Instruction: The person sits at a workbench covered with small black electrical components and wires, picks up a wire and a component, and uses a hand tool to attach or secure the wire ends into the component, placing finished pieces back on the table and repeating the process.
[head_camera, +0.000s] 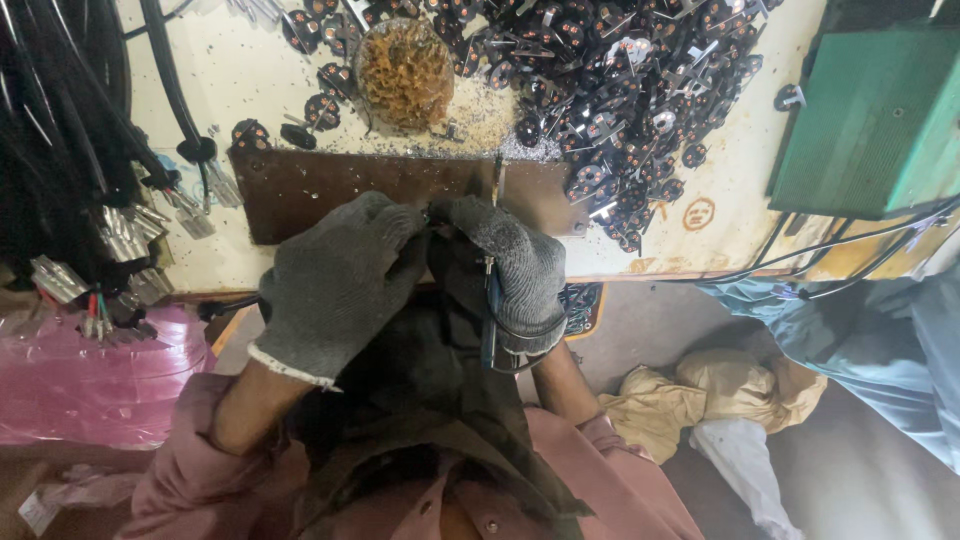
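Both hands wear dark grey knitted gloves and meet at the near edge of the table. The left hand (335, 285) is curled, its fingertips pressed toward the right hand, pinching something small and dark that is mostly hidden between the gloves. The right hand (512, 270) is closed in a fist around a slim blue-handled metal hand tool (490, 315), whose thin tip (497, 180) sticks up past the knuckles over a flat rusty brown metal plate (300, 190) lying on the table. Beyond the plate sits a round clump of coppery wire strands (405, 72) amid pale metal shavings, and to its right spreads a big heap of small black round parts with copper spots and silver metal prongs (620, 90). The cream, stained table (740, 190) also carries a green metal box (880, 120) at the right. At the left hang bundles of black cables with silvery plug ends (70, 150), above a pink plastic bag (100, 380). On the floor to the right lie crumpled tan and white cloths (700, 400) beside blue-green fabric (860, 340).
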